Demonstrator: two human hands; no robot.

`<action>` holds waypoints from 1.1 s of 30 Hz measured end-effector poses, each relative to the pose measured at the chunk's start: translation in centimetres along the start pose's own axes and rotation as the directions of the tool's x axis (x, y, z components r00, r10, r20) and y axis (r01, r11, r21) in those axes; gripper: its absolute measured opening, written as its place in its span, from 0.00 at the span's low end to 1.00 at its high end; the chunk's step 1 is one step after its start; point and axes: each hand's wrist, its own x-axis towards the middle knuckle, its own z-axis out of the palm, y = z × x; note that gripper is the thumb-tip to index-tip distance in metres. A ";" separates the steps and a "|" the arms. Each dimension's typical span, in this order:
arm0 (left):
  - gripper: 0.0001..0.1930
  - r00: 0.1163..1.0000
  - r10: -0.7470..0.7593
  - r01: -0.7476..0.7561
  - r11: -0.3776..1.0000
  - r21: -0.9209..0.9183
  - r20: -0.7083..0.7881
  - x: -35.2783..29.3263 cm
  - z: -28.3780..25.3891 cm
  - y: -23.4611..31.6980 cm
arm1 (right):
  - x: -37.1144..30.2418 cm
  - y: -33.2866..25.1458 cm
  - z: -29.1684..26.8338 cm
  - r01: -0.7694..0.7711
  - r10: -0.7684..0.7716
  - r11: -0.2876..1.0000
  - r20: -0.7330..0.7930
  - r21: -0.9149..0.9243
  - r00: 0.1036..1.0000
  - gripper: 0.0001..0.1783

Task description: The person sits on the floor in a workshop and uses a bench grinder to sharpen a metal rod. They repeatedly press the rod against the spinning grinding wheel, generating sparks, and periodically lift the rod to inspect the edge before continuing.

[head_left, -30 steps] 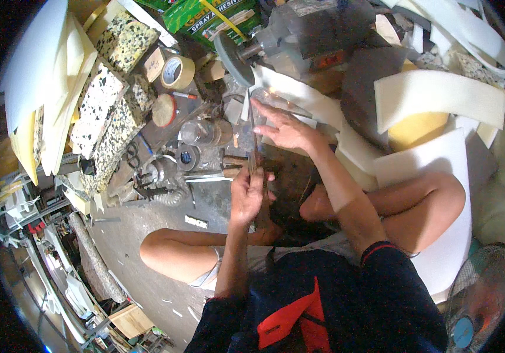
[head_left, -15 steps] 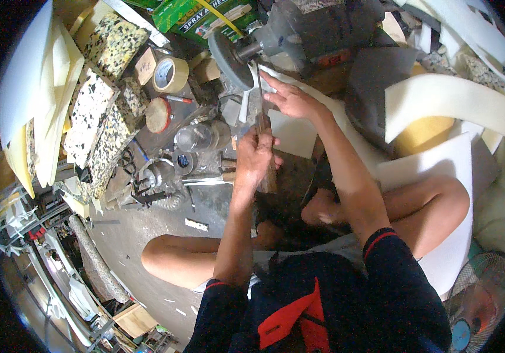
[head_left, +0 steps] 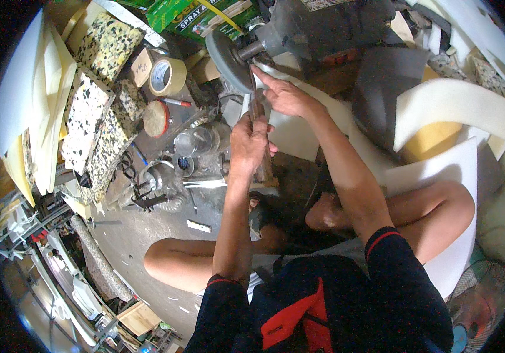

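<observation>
In front of me is a bench grinder with a grey round wheel [head_left: 229, 60]. My left hand [head_left: 249, 146] is closed around a worn wooden handle [head_left: 256, 109]. A thin blade seems to run up from it beside the wheel; its exact kind is unclear. The upper end of this tool lies at the wheel's lower right edge, though I cannot tell whether they touch. My right hand [head_left: 291, 99] is just right of the tool, fingers stretched toward the wheel and the blade, the index fingertip close to the wheel's side.
Left of the hands lie a tape roll [head_left: 168, 76], a round red-rimmed tin [head_left: 157, 119], a clear jar [head_left: 193, 141] and scissors [head_left: 127, 165]. Speckled foam blocks [head_left: 90, 120] are stacked further left. Curved white foam [head_left: 455, 106] lies at right, above a fan [head_left: 482, 306].
Both hands have moved slightly up and left, bringing the wooden-handled tool closer against the wheel. The right fingers have come nearer to the tool. The whole view has shifted a little.
</observation>
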 end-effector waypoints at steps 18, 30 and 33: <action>0.23 1.000 0.020 -0.019 0.994 -0.105 -0.001 0.3 0.0 -0.1 | -1.1 -0.6 1.2 0.032 -0.032 0.999 0.007 0.002 0.999 0.51; 0.17 1.000 0.009 -0.009 0.995 -0.098 -0.001 -6.1 0.1 -2.0 | -3.9 -1.1 2.1 0.082 -0.090 0.990 -0.067 -0.113 0.994 0.49; 0.16 0.999 0.051 -0.050 0.989 -0.141 0.005 -7.9 0.1 -2.6 | -4.3 -1.6 1.9 0.060 -0.063 0.990 -0.020 -0.125 0.998 0.48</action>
